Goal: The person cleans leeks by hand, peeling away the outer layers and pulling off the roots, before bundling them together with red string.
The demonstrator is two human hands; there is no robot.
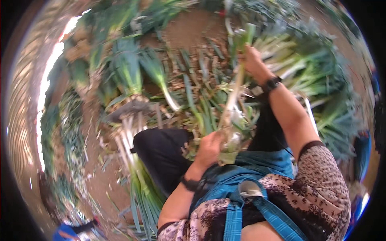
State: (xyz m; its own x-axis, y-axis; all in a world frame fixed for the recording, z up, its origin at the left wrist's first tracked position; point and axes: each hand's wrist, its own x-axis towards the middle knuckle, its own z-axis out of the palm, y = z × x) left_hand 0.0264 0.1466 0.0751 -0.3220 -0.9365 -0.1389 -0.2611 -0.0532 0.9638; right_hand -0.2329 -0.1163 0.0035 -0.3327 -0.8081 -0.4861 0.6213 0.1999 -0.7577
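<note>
A long leek (236, 90) slants across in front of my lap, pale shaft toward me and green end away. My right hand (253, 62), with a dark band at the wrist, is closed around its upper part near the green. Near its lower end my left hand (210, 148) is closed, the fingers curled against the shaft; their exact grip is blurred. Pale peeled leaves (229, 150) hang beside the left hand, over the blue apron (261, 162). Leek trimmings (205, 102) cover the ground between my knees.
A large pile of leeks (321, 76) lies to the right. Leek bundles (126, 66) and a single leek (164, 82) lie ahead on the left, by a dark grey flat object (130, 110). More leeks (146, 188) lie beside my left leg. A corrugated wall (26, 108) bounds the far left.
</note>
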